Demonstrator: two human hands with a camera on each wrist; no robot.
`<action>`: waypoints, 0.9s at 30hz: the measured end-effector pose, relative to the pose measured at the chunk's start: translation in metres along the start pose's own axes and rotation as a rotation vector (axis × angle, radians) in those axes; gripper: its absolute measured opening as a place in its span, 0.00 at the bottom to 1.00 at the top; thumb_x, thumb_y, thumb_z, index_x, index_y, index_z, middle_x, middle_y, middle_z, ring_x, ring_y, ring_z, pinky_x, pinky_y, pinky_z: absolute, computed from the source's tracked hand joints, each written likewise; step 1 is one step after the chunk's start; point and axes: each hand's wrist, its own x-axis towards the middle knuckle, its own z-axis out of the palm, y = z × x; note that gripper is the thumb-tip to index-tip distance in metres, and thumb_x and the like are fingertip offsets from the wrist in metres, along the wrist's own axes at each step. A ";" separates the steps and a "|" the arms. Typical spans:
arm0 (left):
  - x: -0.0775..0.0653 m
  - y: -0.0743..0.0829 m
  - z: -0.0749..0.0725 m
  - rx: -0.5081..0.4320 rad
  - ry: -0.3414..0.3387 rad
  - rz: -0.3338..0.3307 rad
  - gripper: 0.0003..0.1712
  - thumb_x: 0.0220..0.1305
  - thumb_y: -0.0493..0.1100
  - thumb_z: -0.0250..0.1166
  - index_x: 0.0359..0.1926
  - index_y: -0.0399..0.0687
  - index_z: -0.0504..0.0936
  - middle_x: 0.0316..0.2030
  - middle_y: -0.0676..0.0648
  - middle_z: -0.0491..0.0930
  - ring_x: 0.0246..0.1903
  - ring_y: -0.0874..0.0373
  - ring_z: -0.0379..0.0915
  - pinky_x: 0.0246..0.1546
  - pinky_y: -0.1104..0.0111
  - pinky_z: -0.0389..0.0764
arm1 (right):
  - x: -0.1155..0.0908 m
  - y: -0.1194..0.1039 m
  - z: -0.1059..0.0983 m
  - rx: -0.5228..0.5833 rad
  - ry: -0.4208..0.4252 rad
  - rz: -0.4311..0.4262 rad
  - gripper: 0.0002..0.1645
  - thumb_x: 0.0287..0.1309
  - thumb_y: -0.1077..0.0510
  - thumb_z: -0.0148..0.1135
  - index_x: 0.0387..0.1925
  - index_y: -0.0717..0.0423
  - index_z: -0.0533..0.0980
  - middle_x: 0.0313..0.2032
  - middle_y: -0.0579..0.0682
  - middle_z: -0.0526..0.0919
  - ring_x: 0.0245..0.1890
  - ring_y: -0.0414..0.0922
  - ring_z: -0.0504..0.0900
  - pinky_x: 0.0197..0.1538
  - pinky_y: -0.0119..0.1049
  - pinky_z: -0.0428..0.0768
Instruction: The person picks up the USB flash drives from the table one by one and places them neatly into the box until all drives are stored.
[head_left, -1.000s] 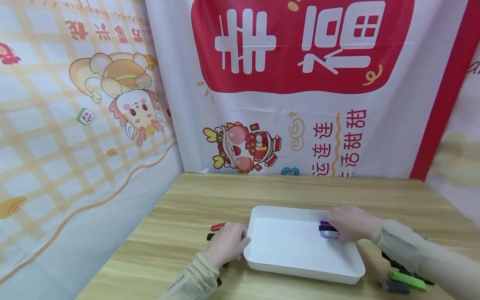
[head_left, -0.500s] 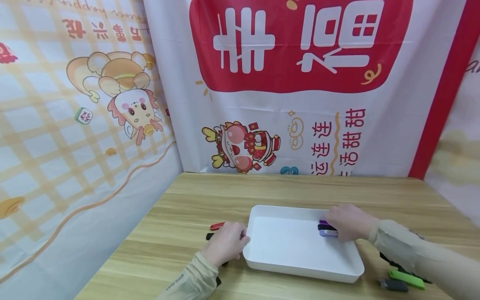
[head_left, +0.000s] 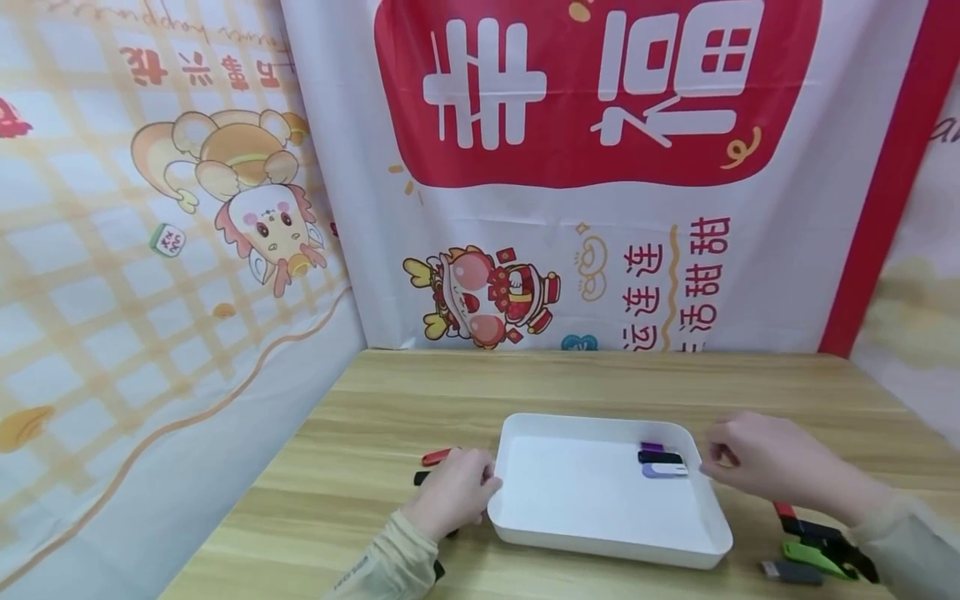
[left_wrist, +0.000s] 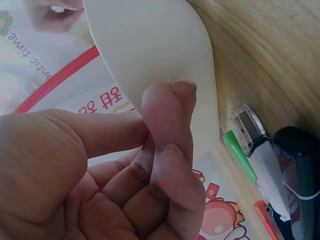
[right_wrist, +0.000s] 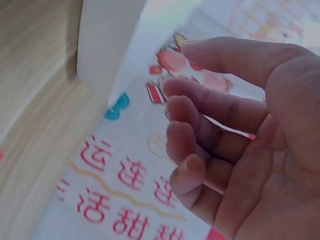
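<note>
Your left hand (head_left: 454,493) touches the white rectangular plastic tray (head_left: 570,487) at its left end; I can't tell whether it pinches. Your right hand (head_left: 776,458), empty, fingers loosely bent, is nearer the slim bright-green stick (head_left: 806,554), lying roughly crosswise, right of the tray.

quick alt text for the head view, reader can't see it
A white tray holds three small objects on its right side: purple, black and lavender. A person's left hand grips its left rim while the right hand, holding nothing, hovers by the right wall. More small objects lie on the wooden table to either side.
</note>
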 end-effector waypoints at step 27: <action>0.001 -0.001 0.002 -0.005 -0.004 -0.013 0.11 0.68 0.37 0.61 0.25 0.47 0.75 0.16 0.53 0.73 0.11 0.63 0.73 0.11 0.71 0.72 | -0.074 0.095 0.002 0.149 -0.092 0.069 0.08 0.56 0.51 0.72 0.29 0.45 0.79 0.23 0.32 0.73 0.23 0.30 0.69 0.27 0.30 0.74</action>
